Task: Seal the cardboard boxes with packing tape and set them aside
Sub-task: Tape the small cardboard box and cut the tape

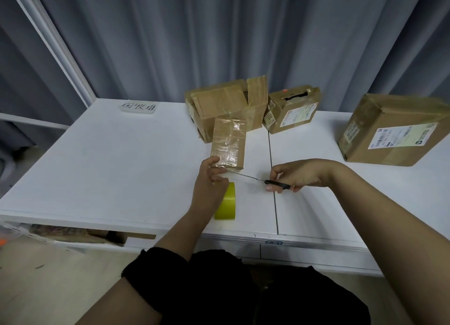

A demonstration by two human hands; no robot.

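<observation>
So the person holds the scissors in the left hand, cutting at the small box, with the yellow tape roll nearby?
No: the scissors are in the right hand, as the head view shows; the left hand holds the small box. The yellow tape roll is nearby.

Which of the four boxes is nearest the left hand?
The narrow taped box, just ahead of the left hand and the scissors; the other three stand farther back.
</observation>
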